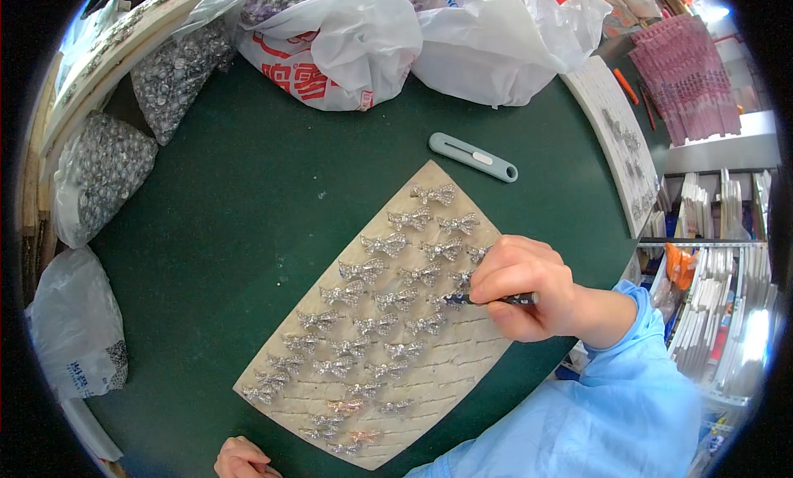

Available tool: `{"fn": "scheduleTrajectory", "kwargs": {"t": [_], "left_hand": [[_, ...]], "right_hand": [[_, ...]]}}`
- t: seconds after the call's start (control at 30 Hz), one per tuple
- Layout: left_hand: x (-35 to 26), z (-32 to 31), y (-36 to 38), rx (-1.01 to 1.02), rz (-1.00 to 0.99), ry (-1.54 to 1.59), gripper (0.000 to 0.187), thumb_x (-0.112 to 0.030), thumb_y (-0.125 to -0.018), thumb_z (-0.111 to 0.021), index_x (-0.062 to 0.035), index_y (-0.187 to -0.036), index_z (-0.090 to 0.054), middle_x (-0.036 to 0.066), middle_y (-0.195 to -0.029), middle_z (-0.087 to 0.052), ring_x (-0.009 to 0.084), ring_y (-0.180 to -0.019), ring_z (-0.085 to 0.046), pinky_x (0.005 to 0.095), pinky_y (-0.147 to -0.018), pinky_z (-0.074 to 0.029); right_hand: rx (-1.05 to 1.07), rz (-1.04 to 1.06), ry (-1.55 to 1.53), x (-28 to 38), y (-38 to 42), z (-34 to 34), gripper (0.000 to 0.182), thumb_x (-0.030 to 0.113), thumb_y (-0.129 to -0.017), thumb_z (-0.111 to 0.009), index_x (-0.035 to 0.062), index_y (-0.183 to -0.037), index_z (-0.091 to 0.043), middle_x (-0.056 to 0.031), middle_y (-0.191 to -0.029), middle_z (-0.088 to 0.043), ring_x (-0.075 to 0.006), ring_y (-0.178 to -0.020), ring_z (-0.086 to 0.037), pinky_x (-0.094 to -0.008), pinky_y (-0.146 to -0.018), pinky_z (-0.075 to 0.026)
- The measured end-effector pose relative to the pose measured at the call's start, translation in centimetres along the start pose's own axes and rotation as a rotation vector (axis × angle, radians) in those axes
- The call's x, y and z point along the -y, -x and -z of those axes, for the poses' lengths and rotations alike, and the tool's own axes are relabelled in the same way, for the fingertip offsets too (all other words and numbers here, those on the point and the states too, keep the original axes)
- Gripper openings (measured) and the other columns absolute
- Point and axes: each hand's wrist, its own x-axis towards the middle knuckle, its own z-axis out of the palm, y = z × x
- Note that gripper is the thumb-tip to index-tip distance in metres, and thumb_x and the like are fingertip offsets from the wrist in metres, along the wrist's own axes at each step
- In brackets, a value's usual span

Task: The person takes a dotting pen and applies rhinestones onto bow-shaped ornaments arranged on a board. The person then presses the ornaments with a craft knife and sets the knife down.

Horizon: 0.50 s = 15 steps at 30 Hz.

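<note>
A beige slotted board (471,354) lies at an angle on the green table, with rows of silver bow-shaped pieces (385,245) set in it and a couple of pinkish ones (345,407) near its lower end. Over the board's right side, my right hand (529,286) holds a dark pen-like tool (519,299), its tip at one of the bows. My left hand (242,459) rests at the table's near edge, below the board and apart from it, with its fingers curled; whatever they may hold is hidden.
A grey-blue cutter (472,157) lies beyond the board. White plastic bags (363,40) line the far edge, and bags of shiny beads (103,174) stand at the left. Another white board (607,123) with pieces lies right, near shelves (710,242).
</note>
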Motion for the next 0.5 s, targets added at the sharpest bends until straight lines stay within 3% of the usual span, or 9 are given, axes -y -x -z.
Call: {"fn": "scheduleTrajectory", "kwargs": {"t": [0.3,0.4,0.5], "left_hand": [[-0.08,-0.09,-0.07,0.005,-0.001,0.004,0.026,-0.002,-0.080,-0.040,0.0017,-0.055,-0.045,0.005,-0.048,-0.036,0.0099,-0.040,-0.027,0.0251,-0.040,-0.019],[-0.06,-0.03,-0.14,0.015,-0.008,0.005,0.026,-0.002,-0.080,-0.040,0.0017,-0.055,-0.045,0.005,-0.048,-0.036,0.0097,-0.040,-0.027,0.0250,-0.041,-0.018],[-0.06,0.01,-0.12,0.014,-0.009,0.002,0.026,-0.002,-0.081,-0.039,0.0016,-0.055,-0.045,0.005,-0.048,-0.036,0.0094,-0.040,-0.027,0.0247,-0.041,-0.018]], "right_hand": [[-0.002,-0.004,-0.004,-0.01,0.04,0.00,0.025,0.000,-0.071,-0.065,0.0063,-0.092,-0.055,-0.0064,-0.078,-0.061,-0.0215,-0.065,-0.059,-0.0303,-0.056,-0.045],[-0.016,0.047,0.014,-0.20,-0.09,-0.16,0.011,0.005,-0.081,-0.055,0.0028,-0.091,-0.053,-0.0083,-0.073,-0.060,-0.0194,-0.060,-0.057,-0.0289,-0.052,-0.044],[-0.017,0.044,0.010,-0.23,-0.07,-0.17,0.011,0.005,-0.081,-0.055,0.0029,-0.092,-0.053,-0.0084,-0.073,-0.060,-0.0191,-0.060,-0.057,-0.0288,-0.052,-0.043]]}}
